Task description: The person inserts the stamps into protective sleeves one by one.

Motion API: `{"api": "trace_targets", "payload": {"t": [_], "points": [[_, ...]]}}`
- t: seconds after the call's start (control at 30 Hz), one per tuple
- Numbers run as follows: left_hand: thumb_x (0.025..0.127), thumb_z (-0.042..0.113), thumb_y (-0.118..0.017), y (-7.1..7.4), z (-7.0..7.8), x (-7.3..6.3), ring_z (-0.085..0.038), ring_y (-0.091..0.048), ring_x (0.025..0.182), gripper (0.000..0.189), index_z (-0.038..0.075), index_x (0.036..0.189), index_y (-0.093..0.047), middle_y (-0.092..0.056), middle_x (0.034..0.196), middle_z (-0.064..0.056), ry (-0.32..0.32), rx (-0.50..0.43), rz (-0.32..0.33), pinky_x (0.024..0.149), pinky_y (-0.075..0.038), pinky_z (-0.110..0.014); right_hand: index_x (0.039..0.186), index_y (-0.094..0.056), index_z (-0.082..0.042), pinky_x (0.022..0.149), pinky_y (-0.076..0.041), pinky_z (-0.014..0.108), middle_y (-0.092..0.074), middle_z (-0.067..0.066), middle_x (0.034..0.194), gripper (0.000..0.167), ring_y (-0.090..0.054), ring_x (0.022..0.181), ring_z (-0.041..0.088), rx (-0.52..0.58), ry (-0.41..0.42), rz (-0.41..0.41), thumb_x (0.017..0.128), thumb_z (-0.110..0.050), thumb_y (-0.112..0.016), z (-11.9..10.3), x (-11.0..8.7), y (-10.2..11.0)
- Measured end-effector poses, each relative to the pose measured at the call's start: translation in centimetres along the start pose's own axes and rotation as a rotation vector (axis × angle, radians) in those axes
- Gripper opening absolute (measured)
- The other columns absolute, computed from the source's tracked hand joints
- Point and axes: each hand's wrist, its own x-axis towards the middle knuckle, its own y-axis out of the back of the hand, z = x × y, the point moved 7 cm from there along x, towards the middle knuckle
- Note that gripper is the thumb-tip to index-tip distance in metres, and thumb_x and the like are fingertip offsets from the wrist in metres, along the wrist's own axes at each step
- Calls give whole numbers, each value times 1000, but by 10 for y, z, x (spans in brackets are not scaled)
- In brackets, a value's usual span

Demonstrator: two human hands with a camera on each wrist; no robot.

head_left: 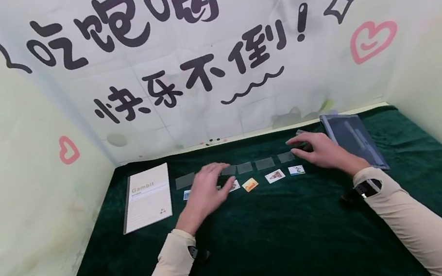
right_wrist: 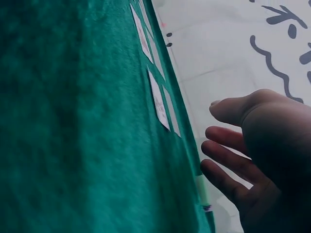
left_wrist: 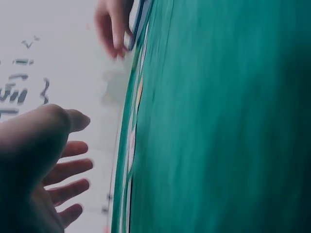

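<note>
Small picture cards that look like stamps lie in a row on the dark green cloth: an orange one (head_left: pixel 250 184), a white one with a reddish picture (head_left: pixel 274 176) and a blue-and-white one (head_left: pixel 296 170). Behind them runs a row of clear rectangular pieces (head_left: pixel 264 164). My left hand (head_left: pixel 206 195) hovers over the row's left part, fingers spread and holding nothing; it partly covers some cards and clear pieces. Beyond the row's right end, my right hand (head_left: pixel 322 149) is held with relaxed fingers, and its wrist view shows it holding nothing.
A white notebook marked "Gambit" (head_left: pixel 147 195) lies at the left. At the back right is a dark blue translucent pouch (head_left: pixel 354 139), beside the right hand. A small pale object (head_left: pixel 301 132) shows just behind that hand. Printed walls enclose the table on three sides.
</note>
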Motion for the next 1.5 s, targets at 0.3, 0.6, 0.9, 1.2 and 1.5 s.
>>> {"api": "trace_targets", "payload": {"t": [0.3,0.6,0.9,1.2,1.5], "points": [[109,41,-65,-30,42,4,-24,-60,141,46,17,148,-65,-66,151,-3,-35,-161,-177,115,-52,-50,140,-70,-5,100,-58,58,-71,20,132,34,-69,121,38,39,-41,-86,108,-18,-68,6,4,-25],[111,34,-62,-66,99,50,-18,-62,128,37,16,142,-70,-72,140,-1,-164,-125,-254,109,-53,-39,133,-75,-5,99,-58,58,-69,22,129,30,-65,119,39,7,-90,-49,106,-19,-71,12,2,-23],[108,40,-68,-95,122,76,-18,-61,111,31,24,133,-77,-73,123,2,-70,92,-244,97,-55,-38,137,-72,-3,100,-56,59,-67,24,133,34,-63,122,41,35,-100,-44,105,-13,-71,14,2,-26],[103,39,-75,-105,117,75,-18,-59,112,24,25,124,-75,-69,126,2,58,34,-219,104,-54,-40,131,-74,-4,99,-56,59,-70,20,131,29,-64,120,39,56,-124,-28,103,-13,-74,19,5,-30],[101,31,-79,-105,117,77,-13,-60,101,29,22,123,-63,-70,104,9,24,-115,-153,92,-53,-34,125,-74,-9,100,-55,52,-73,17,125,26,-67,116,33,121,-220,5,102,-21,-77,25,3,-27]]}}
